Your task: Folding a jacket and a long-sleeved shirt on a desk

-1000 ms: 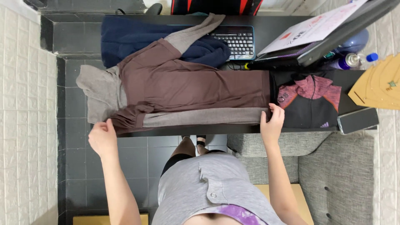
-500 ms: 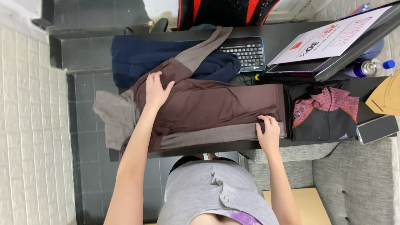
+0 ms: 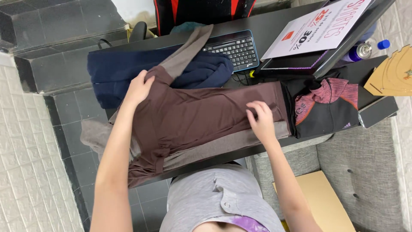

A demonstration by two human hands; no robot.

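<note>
A brown garment with grey panels (image 3: 197,120) lies spread across a dark desk (image 3: 274,30), one grey sleeve reaching up over a keyboard. My left hand (image 3: 138,88) grips the cloth at its upper left, near where that sleeve starts. My right hand (image 3: 260,120) rests flat on the garment's right part, fingers spread, close to the grey band along the front edge. Part of the garment hangs off the desk's left end.
A navy blue garment (image 3: 116,73) lies behind the brown one. A black and pink folded garment (image 3: 328,107) sits at the right. A black keyboard (image 3: 236,49), a white printed sheet (image 3: 319,28), a bottle with a blue cap (image 3: 365,49) and a tan cardboard piece (image 3: 392,75) stand further back.
My left hand rose from beside the desk's front edge onto the garment and moved up to its top left. My right hand slid from the front edge onto the cloth.
</note>
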